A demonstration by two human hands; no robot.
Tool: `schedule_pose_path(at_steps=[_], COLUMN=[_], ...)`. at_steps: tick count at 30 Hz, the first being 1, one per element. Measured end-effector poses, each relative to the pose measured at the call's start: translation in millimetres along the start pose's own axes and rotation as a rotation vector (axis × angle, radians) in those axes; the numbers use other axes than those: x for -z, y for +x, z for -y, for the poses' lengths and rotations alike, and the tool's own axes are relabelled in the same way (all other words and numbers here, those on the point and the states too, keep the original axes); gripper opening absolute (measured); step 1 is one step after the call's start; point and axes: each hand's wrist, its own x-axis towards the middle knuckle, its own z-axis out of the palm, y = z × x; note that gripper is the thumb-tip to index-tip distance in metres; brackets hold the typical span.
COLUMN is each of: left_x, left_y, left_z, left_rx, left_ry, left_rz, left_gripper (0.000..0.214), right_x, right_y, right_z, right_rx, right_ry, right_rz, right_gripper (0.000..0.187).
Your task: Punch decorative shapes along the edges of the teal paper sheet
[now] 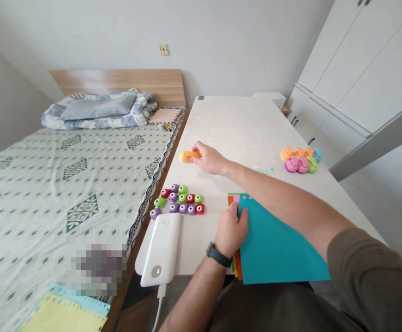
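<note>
My right hand [209, 158] reaches across to the left side of the white table, its fingers closed round an orange craft punch [186, 157] at the tabletop. My left hand [233, 228] grips the left edge of a stack of coloured paper by the table's front edge. On top of the stack lies a teal sheet [277, 249], with orange, green and pink edges peeking out at its left. Small pink cut shapes show near the stack's top edge. My right forearm passes above the paper and hides part of it.
Small purple, green and red punches [183, 198] are grouped at the left, beside a white power bank [162, 246] with a cable. Larger orange, pink, green and blue punches [301, 160] stand at the right. Paper scraps [260, 170] lie mid-table. A bed [111, 170] adjoins the left.
</note>
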Motion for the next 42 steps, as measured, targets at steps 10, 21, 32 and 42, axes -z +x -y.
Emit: schedule_pose_path(at_steps=[10, 21, 32, 42], left_x=[-0.7, -0.1, 6.7, 3.1], left_y=[1.8, 3.2, 22.6, 27.9], left_z=[1.4, 0.7, -32.9, -22.6], left_rx=[0.013, 0.048, -0.012, -0.006], left_ry=[-0.014, -0.054, 0.081, -0.091], left_rz=[0.007, -0.004, 0.036, 0.080], left_gripper=[0.027, 0.026, 0.029, 0.033], right_x=[120.7, 155.1, 154.9, 147.5], right_y=[-141.2, -216.5, -229.3, -234.7], right_z=[-21.8, -48.4, -69.5, -77.2], right_rx=[-0.306, -0.461, -0.418, -0.394], right_ry=[0.940, 1.188, 1.172, 0.751], right_rz=[-0.139, -0.319, -0.404, -0.426], right_gripper=[0.034, 0.022, 0.025, 0.046])
